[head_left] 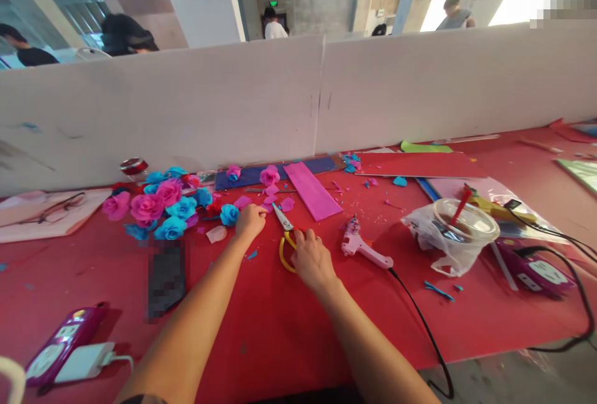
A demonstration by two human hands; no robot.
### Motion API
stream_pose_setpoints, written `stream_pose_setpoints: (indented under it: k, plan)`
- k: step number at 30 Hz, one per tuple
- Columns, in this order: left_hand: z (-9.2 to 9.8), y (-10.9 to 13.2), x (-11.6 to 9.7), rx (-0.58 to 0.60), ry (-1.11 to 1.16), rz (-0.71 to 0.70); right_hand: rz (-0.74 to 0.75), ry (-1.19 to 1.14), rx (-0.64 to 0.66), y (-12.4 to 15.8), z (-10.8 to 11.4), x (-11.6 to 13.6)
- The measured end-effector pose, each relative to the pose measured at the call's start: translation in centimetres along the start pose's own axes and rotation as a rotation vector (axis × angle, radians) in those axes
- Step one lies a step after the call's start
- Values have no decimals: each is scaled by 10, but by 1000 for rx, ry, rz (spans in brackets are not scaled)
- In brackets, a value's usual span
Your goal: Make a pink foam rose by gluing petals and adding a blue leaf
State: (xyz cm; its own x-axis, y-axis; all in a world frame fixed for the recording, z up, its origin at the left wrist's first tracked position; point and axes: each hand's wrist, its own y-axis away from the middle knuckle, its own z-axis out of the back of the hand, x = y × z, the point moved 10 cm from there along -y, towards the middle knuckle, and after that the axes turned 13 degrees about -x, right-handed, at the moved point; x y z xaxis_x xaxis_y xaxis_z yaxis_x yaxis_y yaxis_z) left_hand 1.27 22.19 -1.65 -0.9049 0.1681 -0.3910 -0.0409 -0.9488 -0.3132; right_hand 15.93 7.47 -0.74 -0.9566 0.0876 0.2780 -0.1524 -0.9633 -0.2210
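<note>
My left hand is closed just left of the scissors' blades, its fingertips by loose pink petals; what it pinches, if anything, is too small to name. My right hand rests over the yellow-handled scissors, fingers together on the handle, blades pointing up and away. Beyond the hands lie a folded pink paper strip and a pink paper flower. To the left is a bunch of pink and blue paper flowers. A pink glue gun lies right of my right hand.
A dark phone lies left of my left forearm. Purple power strips sit at both sides. A plastic cup in a bag stands at right, near black cables. A pale partition borders the red table; people are beyond it.
</note>
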Motion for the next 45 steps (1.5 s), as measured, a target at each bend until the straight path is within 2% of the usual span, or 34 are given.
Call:
stream_pose_setpoints:
  k: [5,11,14,17,22,25,27,32,38,42,45]
  plan:
    - [7,-4,7,-42,-32,20,-22,19,130,7,-3,2]
    - [-1,-24,-14,-85,-13,-35,11,29,164,12,-2,6]
    - [-7,-35,-21,-58,-37,-25,-26,-3,211,14,-4,5]
    - [-8,-43,-20,-7,-97,37,-61,-49,247,17,-5,5]
    - [17,-54,4,-29,-150,127,-47,-85,252,18,-7,7]
    - [41,-60,23,-127,-54,127,-61,-61,247,19,-10,6]
    - [47,-59,33,-141,-15,115,-49,-29,243,18,-9,7]
    - [26,-43,34,5,-57,14,-15,-20,239,18,-4,10]
    - [0,-30,9,112,27,-235,-32,-27,213,15,-6,5]
    - [-8,-32,1,179,133,-380,-19,-23,193,15,-7,7]
    - [-7,-39,5,150,197,-400,-6,-13,165,14,-5,9]
